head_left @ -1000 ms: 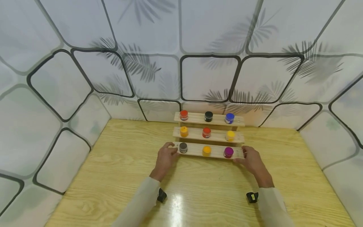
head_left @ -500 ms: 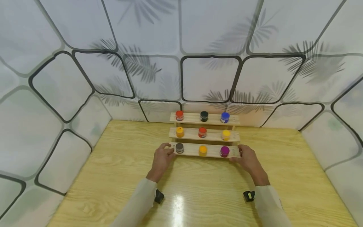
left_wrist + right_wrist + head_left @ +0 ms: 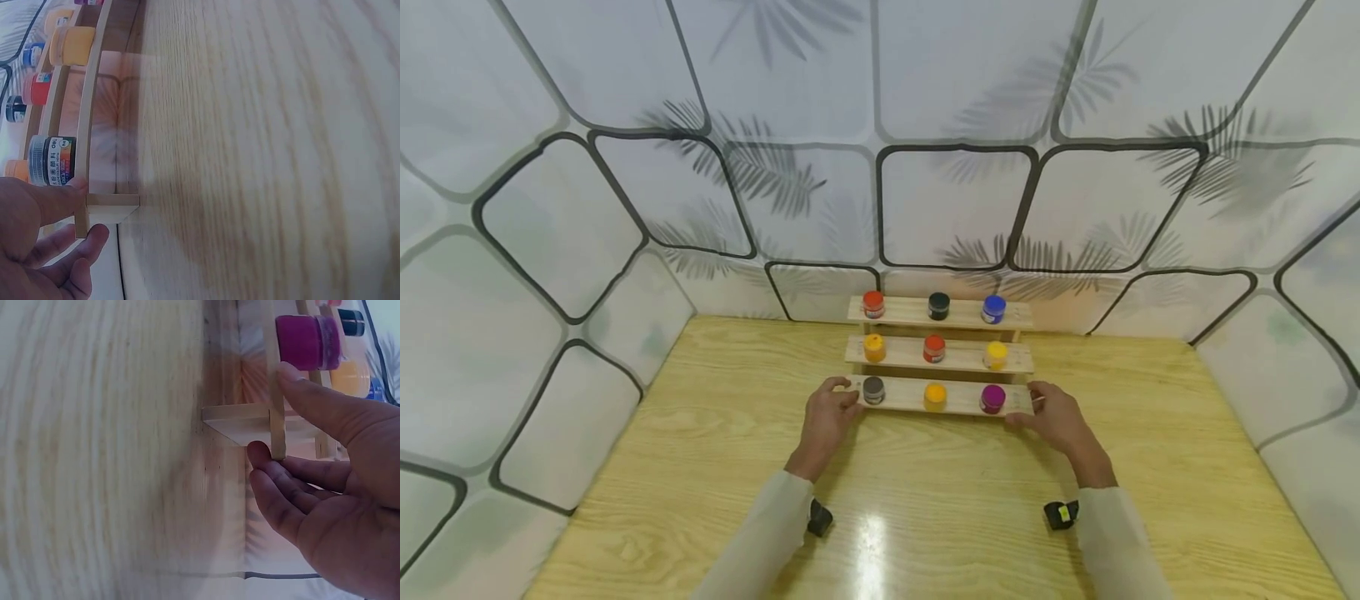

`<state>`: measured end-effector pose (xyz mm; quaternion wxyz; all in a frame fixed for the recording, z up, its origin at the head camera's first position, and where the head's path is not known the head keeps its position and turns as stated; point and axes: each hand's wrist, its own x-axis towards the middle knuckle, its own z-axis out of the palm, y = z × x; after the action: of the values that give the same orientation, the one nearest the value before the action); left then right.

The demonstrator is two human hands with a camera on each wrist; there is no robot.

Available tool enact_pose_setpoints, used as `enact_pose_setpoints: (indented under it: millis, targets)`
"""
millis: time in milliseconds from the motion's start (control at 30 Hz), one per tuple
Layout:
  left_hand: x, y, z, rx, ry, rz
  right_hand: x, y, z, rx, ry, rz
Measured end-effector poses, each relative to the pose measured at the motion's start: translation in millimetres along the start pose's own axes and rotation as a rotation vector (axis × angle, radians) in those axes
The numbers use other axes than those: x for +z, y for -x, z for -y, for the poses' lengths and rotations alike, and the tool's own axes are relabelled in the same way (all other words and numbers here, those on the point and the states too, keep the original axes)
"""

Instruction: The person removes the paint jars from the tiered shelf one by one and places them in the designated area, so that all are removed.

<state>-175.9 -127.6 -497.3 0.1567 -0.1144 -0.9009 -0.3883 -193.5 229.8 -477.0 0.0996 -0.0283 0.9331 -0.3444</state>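
Left hand (image 3: 826, 423) at eight o'clock and right hand (image 3: 1057, 419) at four pinch the wooden rack (image 3: 966, 355). Risk: uneven lifting could tip the purple jar (image 3: 992, 399) off.

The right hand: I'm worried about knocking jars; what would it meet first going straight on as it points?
The right hand pinches the pale wooden front shelf; beyond that, probably the pale wooden middle shelf, at its right end, though depth is unclear.

“deli”, “颜料” on the dark jar (image 3: 53, 160)
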Motion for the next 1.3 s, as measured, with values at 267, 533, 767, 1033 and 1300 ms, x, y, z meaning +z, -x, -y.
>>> enact_pose_setpoints:
  millis: [267,533,767,1033,1300]
  targets:
    - [-0.1,0.8,0.7,-0.03,0.012,0.014,-0.5,0.1,-8.8,-0.029,-0.135,-0.037]
    - [-4.1,1.5,3.8,-0.004,-0.112,0.079,3.5,-0.8,-15.0,0.049,-0.382,0.013]
    - [-14.9,-6.9,7.0,-0.058,-0.072,0.108,5.2,-5.1,-25.3,-0.017,-0.544,0.066]
    - [-25.0,-34.9,7.6,-0.219,0.125,0.127,2.4,-9.6,-38.0,-0.106,-0.561,0.165]
    - [-35.3,-65.4,-2.3,-0.176,0.105,0.037,-0.2,-14.3,-38.9,-0.096,-0.584,0.208]
